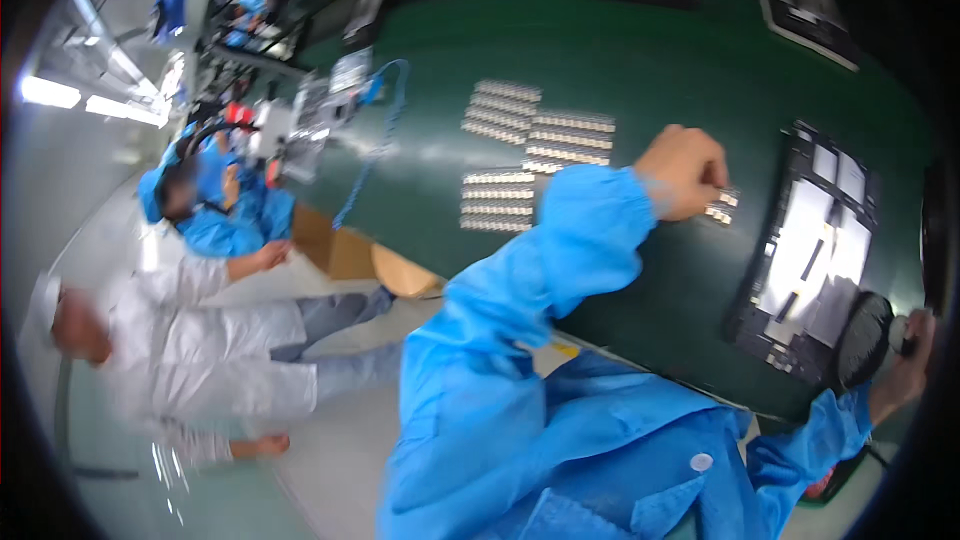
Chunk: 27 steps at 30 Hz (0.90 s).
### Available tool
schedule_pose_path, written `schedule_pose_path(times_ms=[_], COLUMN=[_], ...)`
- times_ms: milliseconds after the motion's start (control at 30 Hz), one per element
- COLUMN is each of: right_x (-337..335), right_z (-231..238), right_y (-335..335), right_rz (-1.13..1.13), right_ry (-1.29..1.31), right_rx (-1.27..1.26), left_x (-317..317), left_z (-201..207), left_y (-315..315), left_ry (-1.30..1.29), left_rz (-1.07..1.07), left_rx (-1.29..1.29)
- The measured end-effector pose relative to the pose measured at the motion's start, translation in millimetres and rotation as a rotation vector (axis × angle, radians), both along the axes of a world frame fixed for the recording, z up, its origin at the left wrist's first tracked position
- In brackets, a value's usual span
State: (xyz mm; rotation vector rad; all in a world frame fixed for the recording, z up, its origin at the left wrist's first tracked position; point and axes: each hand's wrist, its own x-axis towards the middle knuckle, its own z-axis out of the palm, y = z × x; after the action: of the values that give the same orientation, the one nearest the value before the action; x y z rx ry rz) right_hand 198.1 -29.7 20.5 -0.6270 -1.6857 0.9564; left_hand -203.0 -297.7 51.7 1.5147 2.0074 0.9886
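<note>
My left hand (684, 172) reaches over the green table with its fingers curled in a pinch. At its fingertips is a small strip of pale metallic parts (722, 207), partly covered by the fingers. Left of this hand lie several sheets with rows of small pale pieces (570, 140). To its right rests a flat black panel with shiny silver rectangles (800, 250). My right hand (903, 372), near the right rim, is closed at a small dark piece. It is beside a black oval pad (862, 340) at the panel's near corner. What its fingers grip is unclear.
The green tabletop (430, 155) carries a coiled blue cord (385, 150) at its left. More dark panels (800, 10) lie along the far edge. A person in a white coat (215, 345) stands at the left, with a person in blue (225, 200) beyond.
</note>
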Motion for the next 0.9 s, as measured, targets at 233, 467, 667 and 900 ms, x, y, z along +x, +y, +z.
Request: schedule_pose_path(times_ms=[233,467,667,900], right_x=[-47.3,-54.8,-91.3,-139.6], right_z=[6.5,18.0,31.6,37.3], right_y=[79.9,93.2,79.8,69.7], right_rz=[-0.038,0.247,0.407,0.452], right_ry=[0.25,0.362,0.362,0.238], right_rx=[-0.126,-0.143,-0.177,-0.165], left_x=[57.6,111.0,113.1,104.2], left_z=[-65.5,-67.7,-73.0,-77.0], left_y=[146.6,217.3,237.9,244.3], left_ry=[-0.074,-0.583,-0.629,-0.516], left_rz=[0.066,0.007,0.033,0.064], left_rx=[0.155,-0.003,0.029,0.047])
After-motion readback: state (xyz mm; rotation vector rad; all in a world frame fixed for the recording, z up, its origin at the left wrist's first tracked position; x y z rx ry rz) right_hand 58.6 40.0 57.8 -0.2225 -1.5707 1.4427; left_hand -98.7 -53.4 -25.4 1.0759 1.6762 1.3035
